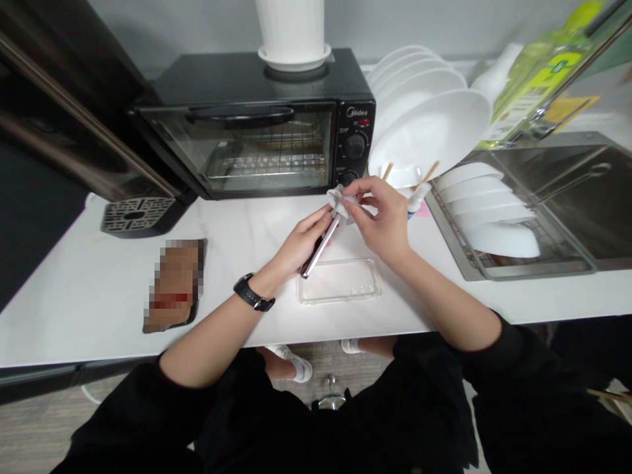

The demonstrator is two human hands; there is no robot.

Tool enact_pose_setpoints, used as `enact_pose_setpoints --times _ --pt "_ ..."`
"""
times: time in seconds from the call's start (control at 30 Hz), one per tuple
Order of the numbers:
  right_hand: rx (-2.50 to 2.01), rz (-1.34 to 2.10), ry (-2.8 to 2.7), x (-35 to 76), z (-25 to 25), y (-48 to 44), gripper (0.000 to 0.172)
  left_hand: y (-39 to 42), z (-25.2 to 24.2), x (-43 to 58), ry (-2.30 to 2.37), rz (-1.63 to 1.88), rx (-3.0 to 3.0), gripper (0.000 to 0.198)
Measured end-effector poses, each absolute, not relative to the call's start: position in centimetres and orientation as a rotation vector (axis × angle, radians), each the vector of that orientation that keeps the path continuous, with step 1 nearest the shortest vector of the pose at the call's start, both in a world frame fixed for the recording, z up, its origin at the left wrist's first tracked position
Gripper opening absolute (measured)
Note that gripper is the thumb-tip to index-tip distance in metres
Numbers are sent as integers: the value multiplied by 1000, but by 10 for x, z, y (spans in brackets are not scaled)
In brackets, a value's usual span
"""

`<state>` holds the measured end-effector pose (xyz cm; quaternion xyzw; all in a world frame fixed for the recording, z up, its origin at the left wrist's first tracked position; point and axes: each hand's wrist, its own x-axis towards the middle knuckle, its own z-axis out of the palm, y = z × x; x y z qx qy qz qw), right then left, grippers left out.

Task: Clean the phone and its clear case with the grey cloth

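My left hand is closed around a dark smartphone with a shiny metallic edge, tilted above the counter. Pinched in the fingers of my right hand is a crumpled white tissue, pressed against the phone's far end. The phone's face is mostly hidden by my fingers and the angle. Below the hands a clear phone case lies flat on the white counter. Further left on the counter lies a second phone-like device, its surface blurred out.
A black toaster oven stands behind my hands, with a white pot on top. White plates lean at its right. A sink rack holds white bowls. A drip tray sits at left; a green bottle stands back right.
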<state>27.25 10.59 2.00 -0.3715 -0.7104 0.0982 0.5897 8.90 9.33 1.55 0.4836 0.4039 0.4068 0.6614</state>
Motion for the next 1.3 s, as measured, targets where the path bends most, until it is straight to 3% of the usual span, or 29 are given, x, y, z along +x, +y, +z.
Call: enact_pose_setpoints --times 0.1,0.27,0.47,0.73,0.83,1.17,1.3 --pt "-824 243 -1724 267 20 98 7 97 7 88 937 912 1059 38" --pt "-557 192 -2045 249 18 76 11 100 7 84 779 1082 1240 57" --pt "-323 129 -2182 237 14 64 15 97 21 84 867 985 1380 55" --pt "-572 177 -1980 254 19 84 9 99 4 84 823 1039 1217 45" --pt "-734 177 -1817 263 19 94 8 96 9 86 949 926 1077 32" --pt "-893 283 -1603 271 14 108 5 89 23 93 962 912 988 21" --pt "-769 240 -1778 262 15 96 5 95 10 89 927 903 1037 30"
